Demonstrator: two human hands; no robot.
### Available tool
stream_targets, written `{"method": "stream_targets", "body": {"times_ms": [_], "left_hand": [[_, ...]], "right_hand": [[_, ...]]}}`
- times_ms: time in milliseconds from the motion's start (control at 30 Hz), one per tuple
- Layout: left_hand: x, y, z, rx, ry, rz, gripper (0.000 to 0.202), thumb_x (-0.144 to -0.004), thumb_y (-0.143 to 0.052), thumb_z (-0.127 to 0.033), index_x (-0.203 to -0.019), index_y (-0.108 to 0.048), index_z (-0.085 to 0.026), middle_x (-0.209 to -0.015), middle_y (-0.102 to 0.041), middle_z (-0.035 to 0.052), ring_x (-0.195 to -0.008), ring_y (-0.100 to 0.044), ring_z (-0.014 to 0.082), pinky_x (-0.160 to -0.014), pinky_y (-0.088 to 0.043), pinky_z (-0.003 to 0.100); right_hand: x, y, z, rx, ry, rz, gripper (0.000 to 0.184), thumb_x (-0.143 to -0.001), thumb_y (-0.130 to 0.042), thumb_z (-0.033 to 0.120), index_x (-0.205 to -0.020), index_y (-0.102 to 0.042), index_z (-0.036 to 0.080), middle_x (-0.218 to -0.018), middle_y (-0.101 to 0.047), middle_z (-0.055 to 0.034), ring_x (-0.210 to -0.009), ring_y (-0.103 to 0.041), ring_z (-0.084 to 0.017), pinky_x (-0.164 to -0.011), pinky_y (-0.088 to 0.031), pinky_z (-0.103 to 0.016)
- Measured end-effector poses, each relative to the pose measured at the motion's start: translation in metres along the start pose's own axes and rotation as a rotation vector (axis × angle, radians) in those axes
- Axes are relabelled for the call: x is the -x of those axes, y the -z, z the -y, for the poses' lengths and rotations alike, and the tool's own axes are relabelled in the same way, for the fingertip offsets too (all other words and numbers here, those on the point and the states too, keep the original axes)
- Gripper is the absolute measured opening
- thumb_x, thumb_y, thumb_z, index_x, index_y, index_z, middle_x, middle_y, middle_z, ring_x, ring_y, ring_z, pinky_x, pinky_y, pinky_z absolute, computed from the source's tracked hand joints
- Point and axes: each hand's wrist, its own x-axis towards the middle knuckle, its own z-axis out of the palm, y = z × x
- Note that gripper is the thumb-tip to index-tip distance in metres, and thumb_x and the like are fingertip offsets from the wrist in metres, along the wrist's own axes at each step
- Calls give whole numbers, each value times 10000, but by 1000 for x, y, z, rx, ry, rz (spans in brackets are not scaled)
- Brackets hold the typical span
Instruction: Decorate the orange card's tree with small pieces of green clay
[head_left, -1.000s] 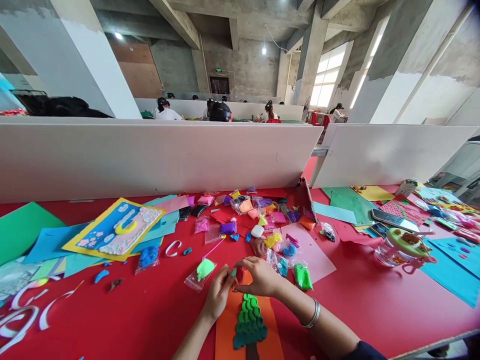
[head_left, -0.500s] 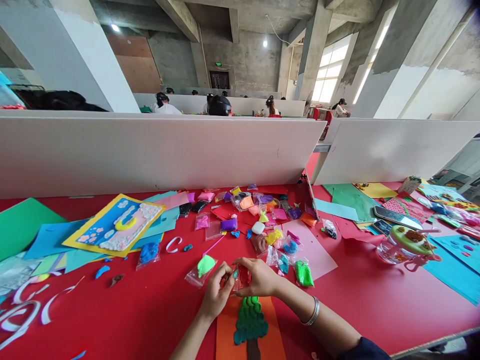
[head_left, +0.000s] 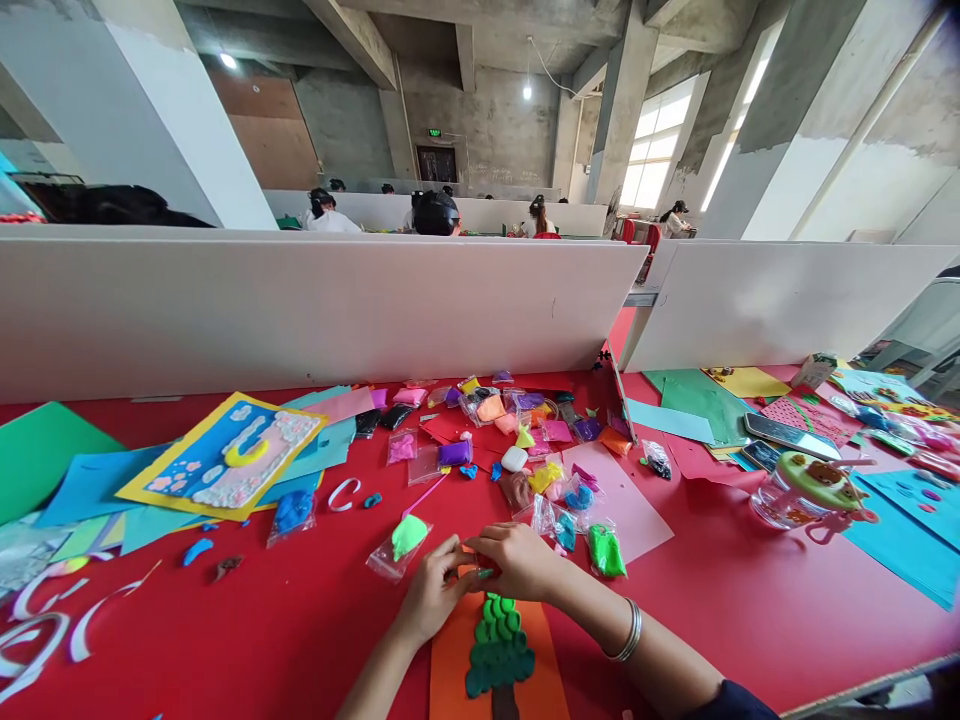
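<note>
An orange card (head_left: 448, 665) lies at the table's near edge, bearing a clay tree (head_left: 501, 645) that shades from bright green at its tip to dark teal, above a brown trunk. Just over the treetop my left hand (head_left: 433, 592) has its fingers bent into a pinch. My right hand (head_left: 517, 562) meets it, fingers curled over the left fingertips. A small green spot shows between them; whether it is clay or a fingernail I cannot tell. Left of the hands sits an opened packet of light green clay (head_left: 409, 537); bright green clay (head_left: 606, 550) in a bag lies to the right.
Several clay packets (head_left: 455, 453) crowd the back of the red table (head_left: 300, 620). A yellow-bordered picture (head_left: 225, 455) rests on coloured paper at left, near white paper curls (head_left: 82, 630). At right stand a lidded cup (head_left: 799, 490) and phones (head_left: 791, 437). A white partition (head_left: 322, 310) closes the back.
My hands have drawn closer together, the right fingers folding down over the left fingertips. The gap between them has narrowed. The view has shifted slightly.
</note>
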Motion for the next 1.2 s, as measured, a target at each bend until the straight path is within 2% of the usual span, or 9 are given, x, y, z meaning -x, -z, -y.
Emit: {"method": "stream_targets", "body": {"times_ms": [133, 267, 467, 533, 633, 767, 900, 1100, 1200], "left_hand": [[0, -4, 0, 65, 54, 47, 331, -795, -618, -480, -707, -756, -192, -703, -663, 74, -654, -575, 177, -598, -490, 260], [-1, -5, -9, 160, 54, -30, 378, -783, -634, -514, -655, -735, -173, -665, -664, 87, -668, -606, 196, -583, -500, 259], [0, -3, -12, 124, 63, -141, 433, -776, -623, -571, -661, -733, -168, -655, -676, 84, -658, -628, 203, -705, -559, 323], [0, -4, -11, 83, 58, -168, 449, -776, -607, -594, -649, -728, -180, -633, -675, 81, -687, -644, 220, -771, -563, 353], [2, -6, -10, 58, 74, -203, 489, -782, -573, -633, -706, -748, -182, -661, -683, 97, -689, -648, 234, -677, -571, 333], [3, -8, -7, 27, 99, -201, 490, -811, -548, -624, -747, -754, -184, -629, -672, 88, -672, -642, 229, -734, -571, 355], [3, -10, -5, 23, 69, -222, 450, -837, -530, -582, -740, -730, -191, -670, -684, 83, -760, -657, 238, -821, -552, 371], [2, -5, -12, -75, -9, -351, 380, -843, -530, -526, -737, -680, -193, -680, -630, 64, -665, -591, 187, -653, -510, 285], [0, 4, -7, -25, 21, -462, 403, -800, -575, -578, -718, -668, -195, -675, -615, 54, -666, -581, 181, -648, -492, 277]], "right_hand": [[1, -2, 4, 19, 31, 21, 265, -817, -672, 342, -994, -648, 148, -850, -692, -69, -731, -641, -162, -598, -411, -247], [1, -1, 5, -18, 15, -25, 299, -808, -675, 358, -1027, -636, 159, -857, -697, -75, -755, -658, -175, -638, -442, -253], [-1, 6, 8, -18, -158, 40, 555, -756, -698, 436, -1207, -557, 144, -986, -714, -119, -863, -690, -244, -677, -475, -289], [-2, 9, 8, -1, -219, 109, 478, -776, -674, 423, -1151, -578, 142, -993, -711, -121, -863, -692, -249, -655, -472, -286], [-3, 11, 9, 19, -235, 141, 372, -815, -637, 376, -1101, -589, 144, -991, -703, -118, -884, -688, -247, -649, -471, -286], [-3, 9, 11, 39, -225, 109, 402, -816, -637, 329, -1164, -554, 146, -1000, -695, -122, -899, -682, -241, -636, -462, -278], [-2, 9, 15, 21, -240, 102, 320, -812, -630, 373, -1049, -574, 164, -934, -701, -99, -823, -683, -220, -577, -414, -257], [0, 23, -1, -26, -294, 20, 190, -776, -644, 303, -920, -598, 188, -871, -705, -73, -793, -669, -208, -629, -403, -256], [3, 40, -18, -108, -474, -130, 236, -759, -643, 245, -982, -600, 178, -915, -706, -88, -822, -660, -222, -657, -425, -273]]}}
